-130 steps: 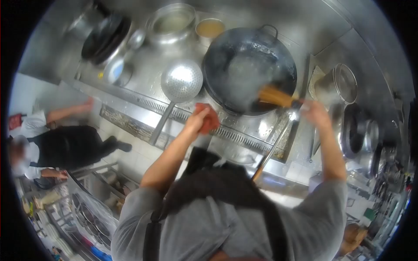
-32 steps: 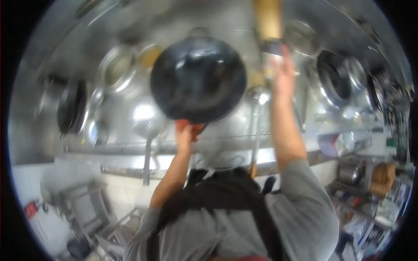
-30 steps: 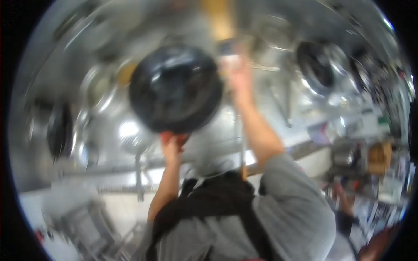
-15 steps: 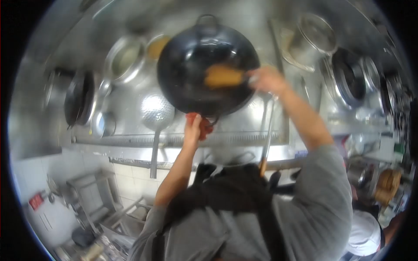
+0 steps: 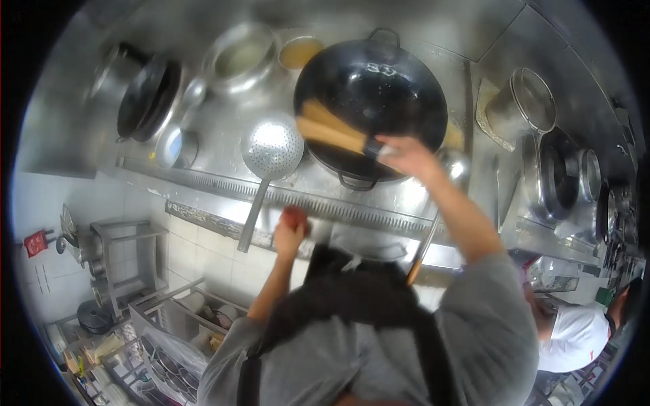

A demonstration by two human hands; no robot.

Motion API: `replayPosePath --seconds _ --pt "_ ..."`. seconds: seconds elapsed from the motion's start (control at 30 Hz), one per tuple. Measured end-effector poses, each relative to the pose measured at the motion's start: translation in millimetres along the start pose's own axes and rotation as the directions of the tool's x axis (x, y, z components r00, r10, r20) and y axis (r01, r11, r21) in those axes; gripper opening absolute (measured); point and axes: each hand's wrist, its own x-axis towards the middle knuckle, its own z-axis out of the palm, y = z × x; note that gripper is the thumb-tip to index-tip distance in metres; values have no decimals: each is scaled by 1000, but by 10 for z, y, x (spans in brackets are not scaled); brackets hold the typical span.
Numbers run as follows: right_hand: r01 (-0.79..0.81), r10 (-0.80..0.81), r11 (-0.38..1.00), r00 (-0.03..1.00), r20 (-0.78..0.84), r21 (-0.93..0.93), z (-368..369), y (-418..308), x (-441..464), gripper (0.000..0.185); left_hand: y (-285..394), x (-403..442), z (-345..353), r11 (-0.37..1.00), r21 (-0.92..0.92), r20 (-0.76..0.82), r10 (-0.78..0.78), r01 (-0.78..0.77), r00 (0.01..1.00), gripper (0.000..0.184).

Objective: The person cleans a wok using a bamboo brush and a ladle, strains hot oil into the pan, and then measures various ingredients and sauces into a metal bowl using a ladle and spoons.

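Observation:
A large black wok (image 5: pixel 399 88) sits on the steel stove, its near loop handle toward me. Over its near-left rim, my right hand (image 5: pixel 409 157) grips a bamboo wok brush (image 5: pixel 332 132) by its dark-banded end; the tan bristles are blurred by motion. Off the wok, by the stove's front edge, my left hand (image 5: pixel 289 235) is closed on a red cloth (image 5: pixel 293 216). To the left of the wok lies a perforated skimmer (image 5: pixel 272 145), its handle pointing toward me. A ladle (image 5: pixel 453 166) with a wooden-tipped handle rests to the right.
A steel pot (image 5: pixel 244 57) and a bowl of orange-brown liquid (image 5: pixel 300 53) stand behind the skimmer. More pans (image 5: pixel 150 98) lean at the left. A tall strainer pot (image 5: pixel 525 101) and stacked pans (image 5: pixel 558 172) line the right. Another person in a white shirt (image 5: pixel 575 335) is at lower right.
My left hand with the red cloth has come off the wok's near handle toward the stove edge. My right hand has moved the brush from inside the wok to its near-left rim.

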Motion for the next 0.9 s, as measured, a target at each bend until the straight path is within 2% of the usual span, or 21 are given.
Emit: replayPosePath --seconds 0.03,0.07,0.1,0.13,0.2,0.23,0.3,0.37,0.4,0.43,0.5,0.57,0.6,0.63,0.67,0.7,0.73,0.77,0.83,0.87,0.9 --pt "173 -177 970 984 -7 -171 -187 114 -193 57 31 -42 -73 997 73 8 -11 10 1000 67" --pt "102 -94 968 995 43 -231 -481 367 -318 53 123 -55 -156 995 62 -2 -82 82 997 68" --pt "37 -14 953 997 78 -300 -789 497 -353 50 97 -50 -157 995 53 0 -80 80 997 68" --pt "-162 229 784 973 37 -600 -1167 67 -368 46 53 -1 -156 998 27 -8 -50 50 999 69" --pt "-347 86 632 920 -383 -693 -1523 343 -183 46 -66 31 -110 1000 12 -31 -10 11 999 73" --pt "-349 75 626 917 -391 -698 -1558 278 -86 46 7 61 -111 1000 -1 -40 -3 3 999 73" --pt "-414 -57 767 717 -695 -490 -1394 121 122 48 94 34 -213 992 -111 33 -48 51 998 74" --pt "-247 -4 940 684 -729 -237 -1002 255 349 46 236 18 -313 982 -185 49 -24 33 999 75" --pt "-307 88 920 768 -634 -244 -737 386 514 47 284 10 -339 967 -255 74 -1 20 997 77" --pt "-365 189 895 831 -524 -256 -470 484 658 48 242 -19 -311 969 -245 71 2 16 997 77" --pt "-244 176 935 950 -258 -258 81 374 542 53 101 -1 -277 998 -18 -109 50 -52 993 77" --pt "-82 75 993 994 -77 -86 78 126 254 55 229 -4 -474 989 -8 -128 142 -144 982 80" --pt "-98 100 990 995 21 -103 -112 100 114 56 261 -69 -558 991 -40 -139 122 -128 983 77" --pt "-13 15 974 1000 7 -225 -269 435 77 53 256 -150 -622 991 -71 -151 100 -111 984 74" --pt "-135 113 916 990 -82 -377 -686 325 -139 50 232 -182 -678 990 -18 -165 132 -137 977 71" --pt "-210 93 877 956 -278 -431 -947 783 -145 46 240 -184 -746 988 -16 -178 148 -154 973 71" --pt "-359 207 795 918 -338 -488 -1396 851 -160 44 257 -217 -815 986 -38 -186 152 -161 971 70" --pt "-378 112 803 856 -505 -461 -1681 812 -329 43 257 -266 -854 984 -62 -190 152 -166 970 69" --pt "-585 189 700 706 -683 -410 -1936 568 -560 45 253 -321 -895 978 -52 -221 186 -202 957 67" --pt "-593 193 695 700 -688 -408 -1889 573 -733 45 290 -354 -922 975 -93 -216 178 -202 960 66" --pt "-564 162 780 601 -783 -271 -1823 593 -954 47 341 -356 -939 969 -139 -213 173 -205 962 64"
